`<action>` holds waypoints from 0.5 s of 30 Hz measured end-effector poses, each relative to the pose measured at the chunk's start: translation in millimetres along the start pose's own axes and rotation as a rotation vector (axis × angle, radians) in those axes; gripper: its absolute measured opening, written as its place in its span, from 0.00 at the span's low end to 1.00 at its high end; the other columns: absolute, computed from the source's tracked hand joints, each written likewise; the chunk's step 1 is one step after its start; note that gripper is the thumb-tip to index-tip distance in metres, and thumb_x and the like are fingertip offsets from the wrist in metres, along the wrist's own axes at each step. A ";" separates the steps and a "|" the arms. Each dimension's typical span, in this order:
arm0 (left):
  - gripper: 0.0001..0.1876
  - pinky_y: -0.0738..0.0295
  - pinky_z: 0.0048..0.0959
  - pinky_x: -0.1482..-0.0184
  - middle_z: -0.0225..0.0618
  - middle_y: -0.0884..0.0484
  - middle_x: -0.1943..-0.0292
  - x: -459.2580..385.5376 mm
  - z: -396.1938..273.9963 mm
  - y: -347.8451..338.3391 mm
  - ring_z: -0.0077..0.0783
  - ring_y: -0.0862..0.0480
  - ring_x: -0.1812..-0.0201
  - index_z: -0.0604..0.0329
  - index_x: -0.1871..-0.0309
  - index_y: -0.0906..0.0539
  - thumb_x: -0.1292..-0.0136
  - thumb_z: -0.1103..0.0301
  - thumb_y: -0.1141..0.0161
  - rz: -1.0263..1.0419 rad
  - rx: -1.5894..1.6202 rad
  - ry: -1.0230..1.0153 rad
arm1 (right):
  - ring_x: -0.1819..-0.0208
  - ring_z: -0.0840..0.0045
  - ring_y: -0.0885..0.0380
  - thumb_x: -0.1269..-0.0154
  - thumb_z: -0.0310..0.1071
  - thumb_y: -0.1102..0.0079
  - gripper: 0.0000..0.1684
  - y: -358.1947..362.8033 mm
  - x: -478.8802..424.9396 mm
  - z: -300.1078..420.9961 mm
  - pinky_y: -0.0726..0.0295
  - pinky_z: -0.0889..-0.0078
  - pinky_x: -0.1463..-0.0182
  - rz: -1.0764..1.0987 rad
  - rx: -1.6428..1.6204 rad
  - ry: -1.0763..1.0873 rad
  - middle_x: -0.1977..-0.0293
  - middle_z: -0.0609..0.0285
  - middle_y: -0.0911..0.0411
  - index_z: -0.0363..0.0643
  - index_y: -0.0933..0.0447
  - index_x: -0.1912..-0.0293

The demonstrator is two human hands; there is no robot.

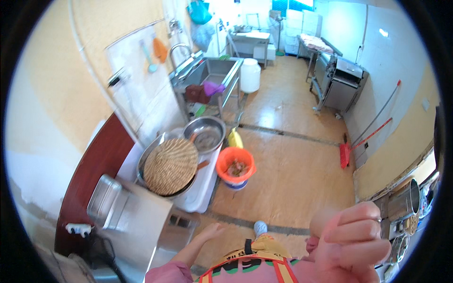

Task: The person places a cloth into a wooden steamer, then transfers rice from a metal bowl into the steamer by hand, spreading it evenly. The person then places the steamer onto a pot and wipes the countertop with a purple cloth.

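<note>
Close to the camera, at the lower right, my right hand (354, 240) is raised with its fingers curled in. A ring is on one finger, and no object shows in the hand. My left hand (213, 231) hangs low beside the stainless steel counter (141, 208), slightly blurred. How its fingers are set is unclear, and I see nothing held in it. Ahead on the floor, an orange plastic basket (222, 174) with food scraps (237, 168) rests on a white and blue bucket (236, 185).
To the left, a round woven lid (171, 166) covers a large metal pan beside a steel basin (205, 134). Farther ahead stand a steel sink (219, 65) and a white plastic barrel (250, 76). A steel machine (341, 85) and a red broom (344, 155) are along the right wall.
</note>
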State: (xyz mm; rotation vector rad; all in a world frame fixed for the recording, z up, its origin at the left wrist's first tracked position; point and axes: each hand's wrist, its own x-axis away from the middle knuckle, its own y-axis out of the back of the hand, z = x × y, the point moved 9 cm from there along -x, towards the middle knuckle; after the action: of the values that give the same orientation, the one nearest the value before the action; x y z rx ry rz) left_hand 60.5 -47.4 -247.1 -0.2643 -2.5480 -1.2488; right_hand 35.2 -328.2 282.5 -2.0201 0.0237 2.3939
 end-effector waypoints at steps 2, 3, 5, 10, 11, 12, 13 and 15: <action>0.20 0.27 0.38 0.61 0.51 0.19 0.64 -98.4 -64.9 8.7 0.44 0.19 0.64 0.67 0.62 0.21 0.41 0.55 0.47 0.078 0.084 -0.110 | 0.75 0.71 0.30 0.52 0.31 0.47 0.05 24.7 -9.8 -53.6 0.32 0.69 0.72 0.182 0.148 0.021 0.75 0.63 0.27 0.44 0.24 0.72; 0.19 0.27 0.37 0.62 0.49 0.19 0.65 -149.6 -105.9 10.5 0.42 0.19 0.65 0.66 0.62 0.21 0.41 0.55 0.48 0.134 0.127 -0.188 | 0.76 0.73 0.30 0.56 0.27 0.43 0.07 32.0 -18.6 -76.0 0.33 0.72 0.73 0.261 0.250 0.027 0.75 0.65 0.27 0.45 0.22 0.71; 0.18 0.27 0.28 0.63 0.31 0.21 0.65 -186.6 -54.2 20.0 0.26 0.23 0.66 0.63 0.56 0.24 0.39 0.56 0.46 0.108 0.392 0.014 | 0.79 0.73 0.30 0.52 0.29 0.41 0.09 1.9 10.6 -191.9 0.33 0.72 0.76 0.440 0.070 -0.251 0.77 0.64 0.28 0.46 0.21 0.67; 0.25 0.29 0.37 0.55 0.38 0.22 0.55 -303.3 -74.2 158.0 0.32 0.24 0.55 0.51 0.45 0.27 0.41 0.47 0.50 -0.029 0.210 0.335 | 0.75 0.67 0.26 0.39 0.35 0.48 0.10 -0.2 132.9 -404.9 0.28 0.72 0.71 0.677 0.093 -0.834 0.72 0.55 0.24 0.40 0.24 0.61; 0.26 0.30 0.39 0.54 0.41 0.22 0.54 -328.1 -49.0 185.7 0.34 0.24 0.53 0.52 0.46 0.25 0.42 0.45 0.49 -0.152 -0.233 0.374 | 0.74 0.67 0.25 0.38 0.36 0.49 0.12 2.4 158.5 -439.0 0.28 0.73 0.70 0.750 0.105 -0.962 0.71 0.55 0.23 0.39 0.24 0.60; 0.28 0.30 0.37 0.52 0.43 0.22 0.54 -344.6 -53.5 215.7 0.35 0.24 0.50 0.55 0.47 0.25 0.43 0.44 0.49 -0.251 -0.200 0.426 | 0.72 0.68 0.24 0.38 0.37 0.49 0.13 6.8 187.1 -475.1 0.27 0.73 0.68 0.815 0.120 -1.091 0.69 0.54 0.23 0.38 0.24 0.60; 0.29 0.30 0.36 0.51 0.44 0.22 0.53 -362.6 -58.6 252.9 0.37 0.25 0.48 0.57 0.48 0.24 0.43 0.43 0.49 -0.359 -0.169 0.474 | 0.72 0.70 0.23 0.38 0.38 0.49 0.14 13.5 207.1 -510.6 0.27 0.73 0.68 0.786 0.137 -1.161 0.69 0.54 0.22 0.38 0.25 0.60; 0.31 0.32 0.32 0.48 0.46 0.23 0.51 -430.9 43.8 279.3 0.39 0.26 0.46 0.62 0.47 0.25 0.43 0.44 0.48 -0.382 0.511 0.391 | 0.70 0.72 0.23 0.38 0.40 0.49 0.16 15.0 259.7 -574.7 0.27 0.71 0.67 0.788 0.107 -1.287 0.68 0.55 0.22 0.37 0.25 0.60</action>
State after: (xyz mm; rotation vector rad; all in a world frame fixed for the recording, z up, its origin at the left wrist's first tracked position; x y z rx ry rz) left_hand 538.7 141.3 -210.9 0.5414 -2.5128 -0.6203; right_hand 557.7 -353.9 -70.0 -0.0743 1.0059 3.4712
